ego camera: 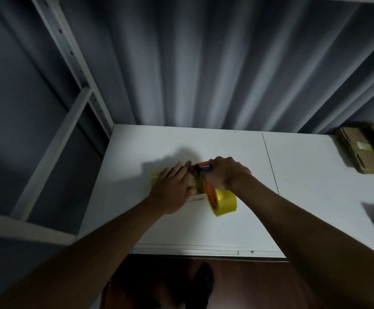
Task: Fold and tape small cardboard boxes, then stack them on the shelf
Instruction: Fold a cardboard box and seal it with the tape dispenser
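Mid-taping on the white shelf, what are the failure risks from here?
1. The left hand lies flat on the small box right beside the tape dispenser head; its fingers could get nicked or taped down.
2. The right hand hides the dispenser's contact point, so the strip may run crooked.
3. The tape roll hangs low and could drag on the shelf.

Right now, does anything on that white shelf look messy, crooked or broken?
Nothing stands out. The left hand lies flat on the small box while the right hand holds the tape dispenser against it. Finished boxes sit far right.
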